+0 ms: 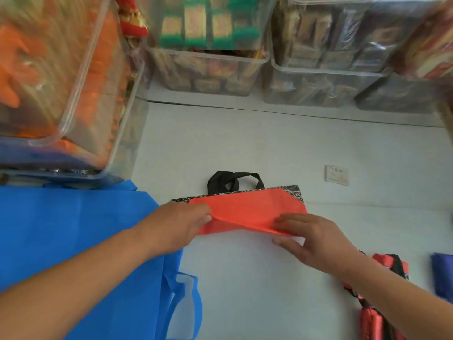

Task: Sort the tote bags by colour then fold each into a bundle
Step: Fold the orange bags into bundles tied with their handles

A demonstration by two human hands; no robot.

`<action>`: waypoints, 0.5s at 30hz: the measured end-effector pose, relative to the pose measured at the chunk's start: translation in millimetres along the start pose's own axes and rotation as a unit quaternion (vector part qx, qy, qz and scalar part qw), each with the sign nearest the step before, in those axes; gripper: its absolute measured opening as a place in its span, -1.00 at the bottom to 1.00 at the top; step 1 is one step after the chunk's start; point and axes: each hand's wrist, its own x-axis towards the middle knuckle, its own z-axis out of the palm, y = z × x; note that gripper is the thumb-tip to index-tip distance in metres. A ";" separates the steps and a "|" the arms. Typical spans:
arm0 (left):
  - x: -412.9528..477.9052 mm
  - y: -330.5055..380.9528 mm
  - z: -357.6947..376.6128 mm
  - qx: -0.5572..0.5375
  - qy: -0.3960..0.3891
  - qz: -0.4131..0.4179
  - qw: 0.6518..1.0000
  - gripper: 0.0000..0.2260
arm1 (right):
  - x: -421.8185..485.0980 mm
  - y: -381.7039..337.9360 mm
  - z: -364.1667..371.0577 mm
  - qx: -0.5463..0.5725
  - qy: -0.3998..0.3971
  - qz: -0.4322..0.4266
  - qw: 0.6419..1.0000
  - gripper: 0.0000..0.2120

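Observation:
A red tote bag (pixel 247 209) with a black patterned top band and black handles lies partly folded in the middle of the pale table (pixel 269 148). My left hand (pixel 179 224) pinches its left end between thumb and fingers. My right hand (pixel 311 239) pinches the folded lower right corner, fingers on top and thumb beneath. A blue tote bag (pixel 73 229) lies spread flat at the left, under my left forearm, its handles (pixel 183 305) hanging toward the front. A folded red and black bundle (pixel 382 315) lies at the right, partly hidden by my right forearm.
Clear plastic bins (pixel 210 67) packed with goods line the back edge, and a large one (pixel 61 89) stands at the left. A small white card (pixel 337 174) lies on the table at the right. A dark blue cloth (pixel 442 273) shows at the right edge.

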 end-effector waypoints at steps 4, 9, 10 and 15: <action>13.2 -18.6 10.5 -0.119 0.084 -0.071 0.987 -0.79 | 25.6 20.9 -18.9 0.062 0.035 0.114 0.991 -0.63; 24.8 -33.1 29.6 0.059 0.262 -0.028 0.963 -0.63 | 73.8 36.9 -1.6 0.082 0.047 0.280 0.955 -0.76; 24.0 -33.3 36.3 0.077 0.266 -0.026 0.961 -0.62 | 78.3 40.1 6.4 0.052 0.058 0.283 0.956 -0.74; 26.1 -32.3 50.9 0.068 0.259 -0.058 0.962 -0.52 | 76.0 44.6 38.6 0.006 0.176 0.238 0.955 -0.78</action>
